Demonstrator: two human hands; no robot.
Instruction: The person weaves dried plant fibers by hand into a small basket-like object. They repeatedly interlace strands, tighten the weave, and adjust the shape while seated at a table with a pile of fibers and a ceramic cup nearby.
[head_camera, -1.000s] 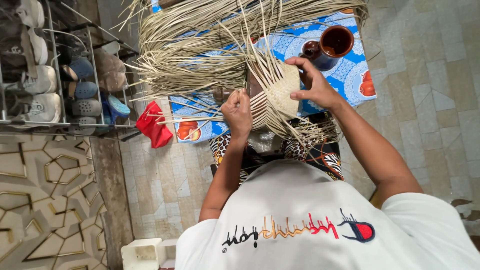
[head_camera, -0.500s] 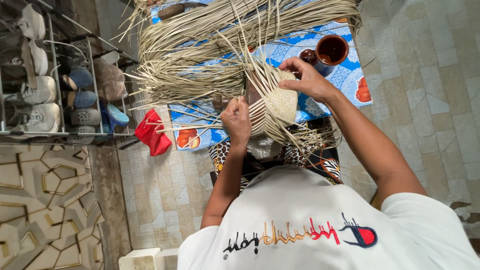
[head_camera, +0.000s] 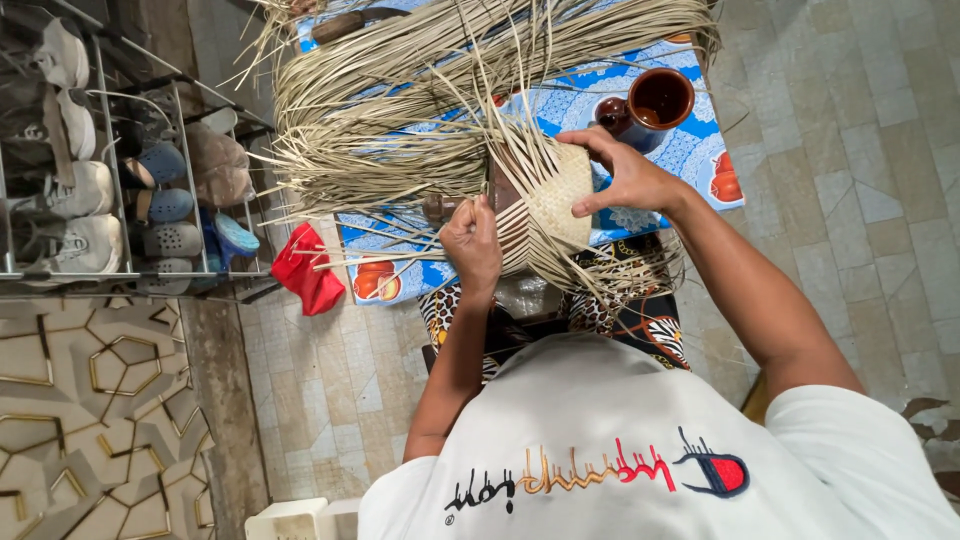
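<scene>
A small woven patch of pale straw (head_camera: 556, 198) sits in front of me, with long loose strands fanning out from it. My right hand (head_camera: 628, 175) grips its far edge, fingers spread over the weave. My left hand (head_camera: 473, 241) is closed on a few strands at the near left side of the weave. A big bundle of dry straw strips (head_camera: 420, 90) lies across a table covered with a blue patterned cloth (head_camera: 570, 105).
A brown ceramic mug (head_camera: 655, 103) stands on the cloth just beyond my right hand. A red cloth (head_camera: 310, 275) hangs off the table's left corner. A metal shoe rack (head_camera: 110, 180) with several shoes stands at the left. Tiled floor surrounds the table.
The view has shifted slightly. My hands stay on the weave, with the left hand pulling strands a little nearer.
</scene>
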